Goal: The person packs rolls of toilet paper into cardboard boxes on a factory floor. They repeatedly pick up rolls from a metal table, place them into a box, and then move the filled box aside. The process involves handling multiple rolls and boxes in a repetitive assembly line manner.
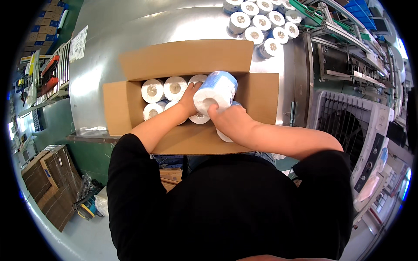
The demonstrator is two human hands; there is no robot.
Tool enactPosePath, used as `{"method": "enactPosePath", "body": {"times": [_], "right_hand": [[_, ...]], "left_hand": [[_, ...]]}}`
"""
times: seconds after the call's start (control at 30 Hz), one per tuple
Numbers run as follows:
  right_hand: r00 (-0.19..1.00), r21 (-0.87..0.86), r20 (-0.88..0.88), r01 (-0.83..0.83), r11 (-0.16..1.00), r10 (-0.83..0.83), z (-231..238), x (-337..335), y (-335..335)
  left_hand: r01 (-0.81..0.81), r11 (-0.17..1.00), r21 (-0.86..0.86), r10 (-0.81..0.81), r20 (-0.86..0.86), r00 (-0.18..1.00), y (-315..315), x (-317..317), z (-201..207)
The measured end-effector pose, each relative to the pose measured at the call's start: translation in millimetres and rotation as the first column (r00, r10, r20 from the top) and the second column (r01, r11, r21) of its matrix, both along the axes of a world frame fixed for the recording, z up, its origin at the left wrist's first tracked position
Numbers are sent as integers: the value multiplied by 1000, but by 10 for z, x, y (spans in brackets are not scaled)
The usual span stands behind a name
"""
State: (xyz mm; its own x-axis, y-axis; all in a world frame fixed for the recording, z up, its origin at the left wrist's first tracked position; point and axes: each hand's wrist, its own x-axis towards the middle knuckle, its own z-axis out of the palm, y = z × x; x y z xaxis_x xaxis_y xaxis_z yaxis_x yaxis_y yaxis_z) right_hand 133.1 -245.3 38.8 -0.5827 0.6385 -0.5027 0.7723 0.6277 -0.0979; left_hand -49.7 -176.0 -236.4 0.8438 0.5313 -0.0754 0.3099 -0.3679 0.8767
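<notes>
A white toilet roll with blue printed wrap (212,96) is tilted above the cardboard box (187,54). My right hand (233,121) grips it from the near right side, its thumb at the core end. My left hand (188,101) reaches into the box beside the held roll, its fingers stretched over the rolls there; the held roll partly hides it. Several white rolls stand upright in the box, among them one at the back left (152,90) and one to its right (175,88). Another roll (224,135) shows below my right hand.
The open box rests on a shiny metal table (143,24), its flaps spread outward. A group of wrapped rolls (261,22) stands at the back right. To the right are conveyor rails (344,26) and a white slatted machine (344,117). Stacked cardboard (56,187) lies at the lower left.
</notes>
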Motion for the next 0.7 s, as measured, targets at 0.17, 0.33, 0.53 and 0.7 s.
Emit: {"method": "enactPosePath", "body": {"times": [0.17,0.33,0.53,0.7], "right_hand": [[956,-5,-279,-102,995,96,-4,215,41],[956,-133,-63,276,952,-286,-460,280,58],[961,-93,126,257,962,-244,-1445,303,161],[938,-174,41,345,922,-343,-1316,602,35]], "left_hand": [[202,952,228,-112,-357,927,84,116,794],[399,791,464,-100,-544,833,90,78,1125],[387,892,234,-214,-534,818,267,176,1429],[-47,647,761,5,57,998,804,522,2377]]}}
